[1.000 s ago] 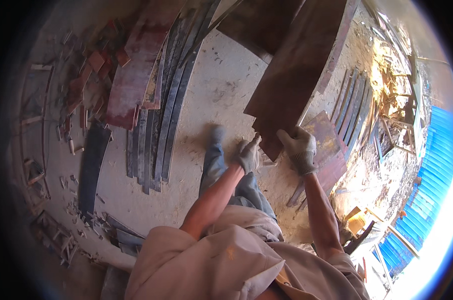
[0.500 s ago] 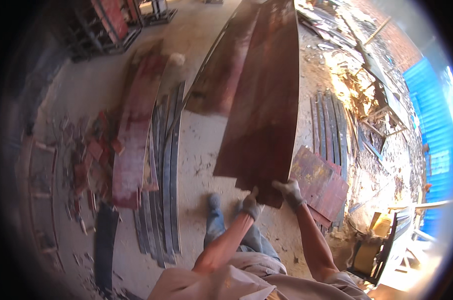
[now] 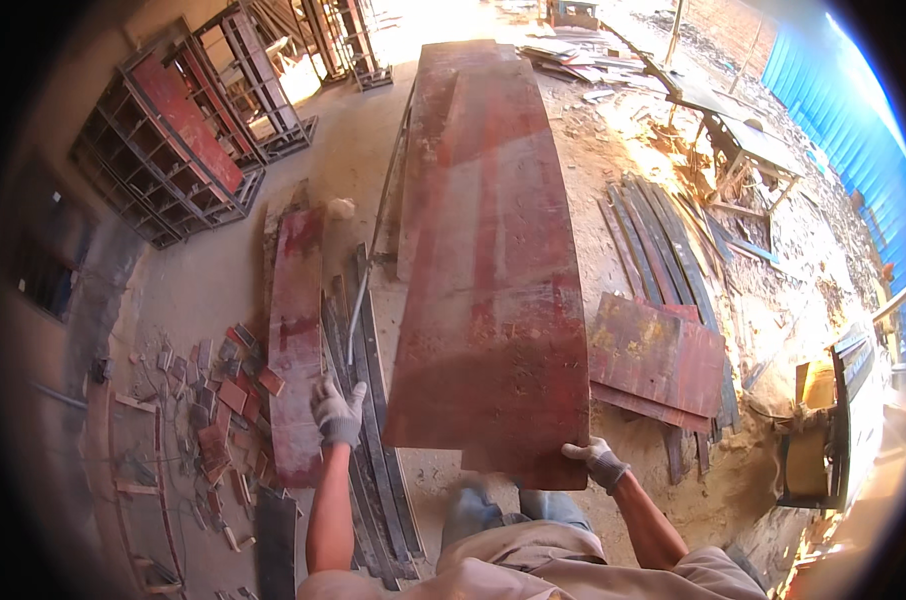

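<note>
A long, reddish-brown wooden panel (image 3: pixel 488 290) stretches away in front of me, its near edge stepped at the corner. My right hand (image 3: pixel 595 462), in a grey-white work glove, grips the near right corner with the thumb on top; its other fingers are partly hidden. My left hand (image 3: pixel 338 410), gloved too, is apart from the panel, fingers spread and holding nothing. Beneath and beside it lie long dark strips (image 3: pixel 378 420) and a narrower red-brown board (image 3: pixel 295 350). Part of another panel (image 3: pixel 413 220) shows under the long one's left side.
Small wood offcuts (image 3: pixel 228 420) are scattered at the left. Red-brown sheets (image 3: pixel 658 360) lie on more dark strips (image 3: pixel 663 240) at the right. Metal frames (image 3: pixel 168 140) stand at the far left. A thin rod (image 3: pixel 373 230) runs along the panel's left side; a blue corrugated wall (image 3: pixel 843 120) stands far right.
My left hand has let go of the panel's near end and moved left, opening. The panel has come down flatter, its upper face now showing. My right hand stays at its corner.
</note>
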